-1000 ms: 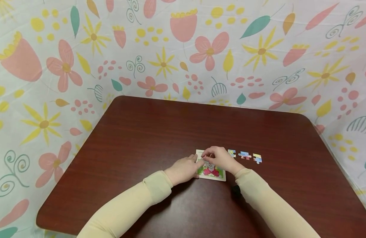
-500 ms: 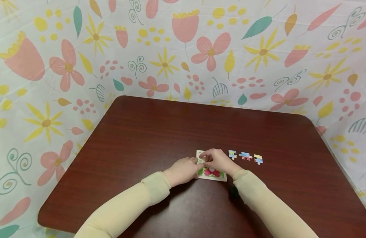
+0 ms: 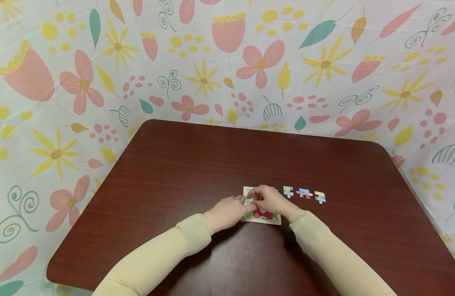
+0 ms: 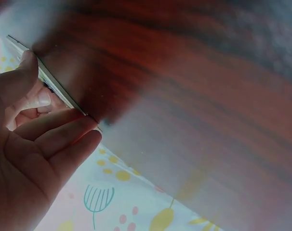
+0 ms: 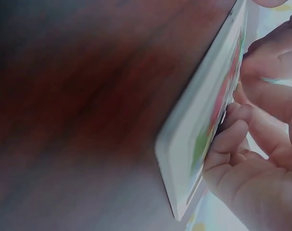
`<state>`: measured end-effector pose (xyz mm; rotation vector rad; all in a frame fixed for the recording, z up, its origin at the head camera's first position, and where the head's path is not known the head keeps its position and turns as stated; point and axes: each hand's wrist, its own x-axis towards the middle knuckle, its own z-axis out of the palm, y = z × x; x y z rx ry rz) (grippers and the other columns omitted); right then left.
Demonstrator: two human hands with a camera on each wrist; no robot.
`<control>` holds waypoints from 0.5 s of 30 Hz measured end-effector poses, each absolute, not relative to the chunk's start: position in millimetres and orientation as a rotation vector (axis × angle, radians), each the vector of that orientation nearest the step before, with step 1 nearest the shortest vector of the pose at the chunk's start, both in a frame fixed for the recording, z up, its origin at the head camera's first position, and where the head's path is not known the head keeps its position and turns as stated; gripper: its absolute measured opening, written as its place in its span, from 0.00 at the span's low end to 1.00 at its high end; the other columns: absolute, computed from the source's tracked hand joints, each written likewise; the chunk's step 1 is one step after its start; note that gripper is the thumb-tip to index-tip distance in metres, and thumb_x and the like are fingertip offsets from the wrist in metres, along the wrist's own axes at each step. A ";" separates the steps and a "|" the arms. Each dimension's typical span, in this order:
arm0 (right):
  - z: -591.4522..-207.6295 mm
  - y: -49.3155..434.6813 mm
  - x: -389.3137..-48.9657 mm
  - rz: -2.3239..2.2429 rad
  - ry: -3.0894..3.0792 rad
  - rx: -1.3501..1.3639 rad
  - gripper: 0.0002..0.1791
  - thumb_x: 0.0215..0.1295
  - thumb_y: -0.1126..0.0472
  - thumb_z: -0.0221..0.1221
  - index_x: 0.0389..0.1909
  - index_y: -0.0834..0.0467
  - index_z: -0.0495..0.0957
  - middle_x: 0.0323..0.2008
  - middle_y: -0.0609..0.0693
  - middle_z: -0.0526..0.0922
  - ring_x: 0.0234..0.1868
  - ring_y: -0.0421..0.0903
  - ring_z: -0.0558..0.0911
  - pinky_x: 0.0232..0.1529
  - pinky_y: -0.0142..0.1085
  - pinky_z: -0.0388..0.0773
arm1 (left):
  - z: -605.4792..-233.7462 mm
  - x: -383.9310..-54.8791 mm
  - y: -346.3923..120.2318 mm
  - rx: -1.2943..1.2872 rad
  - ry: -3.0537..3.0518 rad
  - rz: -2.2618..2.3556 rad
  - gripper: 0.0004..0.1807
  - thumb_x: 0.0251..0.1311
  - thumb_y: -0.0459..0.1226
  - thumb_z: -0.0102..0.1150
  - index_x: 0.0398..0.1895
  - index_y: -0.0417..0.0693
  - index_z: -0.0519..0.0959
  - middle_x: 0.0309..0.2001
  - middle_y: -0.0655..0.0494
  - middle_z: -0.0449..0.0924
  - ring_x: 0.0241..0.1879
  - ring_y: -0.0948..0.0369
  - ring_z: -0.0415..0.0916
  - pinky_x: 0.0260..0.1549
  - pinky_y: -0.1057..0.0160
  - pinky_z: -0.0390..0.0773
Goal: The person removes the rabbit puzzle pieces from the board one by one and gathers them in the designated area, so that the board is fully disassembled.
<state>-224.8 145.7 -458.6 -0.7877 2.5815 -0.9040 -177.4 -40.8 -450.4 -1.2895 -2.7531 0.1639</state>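
A small jigsaw board (image 3: 262, 222) with a pale frame and a green and pink picture lies on the table. My left hand (image 3: 227, 211) rests along its left side, thumb and fairly straight fingers (image 4: 64, 139) against the edge in the left wrist view. My right hand (image 3: 272, 200) is over the picture, thumb and fingers bent down to its surface, pinching a puzzle piece that the fingers largely hide. In the right wrist view the curled fingers (image 5: 232, 137) are right at the face of the board, whose pale border (image 5: 177, 159) shows beside them.
Three loose puzzle pieces lie in a row right of the board: one piece (image 3: 288, 191), a middle piece (image 3: 304, 193) and a far right piece (image 3: 320, 197). A small dark object (image 3: 291, 237) sits by the right sleeve. Flowered cloth (image 3: 227, 61) hangs behind the table (image 3: 168, 164).
My right hand has lowered slightly and shifted a little left over the board, its fingers closer to the picture. The left hand stays at the board's left side.
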 end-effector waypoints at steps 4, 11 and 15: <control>-458.4 146.5 -225.3 -0.926 2.556 -0.783 0.09 0.62 0.68 0.58 0.42 0.59 0.80 0.23 0.47 0.74 0.18 0.38 0.70 0.24 0.32 0.69 | -450.6 -176.1 -41.3 -1.306 -2.697 0.287 0.26 0.57 0.50 0.62 0.61 0.69 0.70 0.41 0.54 0.82 0.42 0.61 0.77 0.39 0.67 0.77; -457.1 147.7 -225.8 -0.954 2.539 -0.743 0.08 0.63 0.67 0.57 0.41 0.59 0.80 0.26 0.48 0.73 0.22 0.40 0.69 0.26 0.33 0.68 | -449.5 -175.0 -39.9 -1.317 -2.740 0.339 0.27 0.61 0.51 0.57 0.64 0.75 0.68 0.53 0.48 0.78 0.49 0.59 0.77 0.45 0.65 0.77; -456.7 146.7 -225.5 -0.949 2.552 -0.733 0.07 0.63 0.67 0.58 0.40 0.58 0.79 0.27 0.48 0.73 0.24 0.41 0.70 0.27 0.34 0.69 | -449.9 -175.1 -39.4 -1.316 -2.734 0.343 0.26 0.61 0.51 0.57 0.64 0.71 0.69 0.53 0.48 0.79 0.48 0.59 0.78 0.44 0.66 0.77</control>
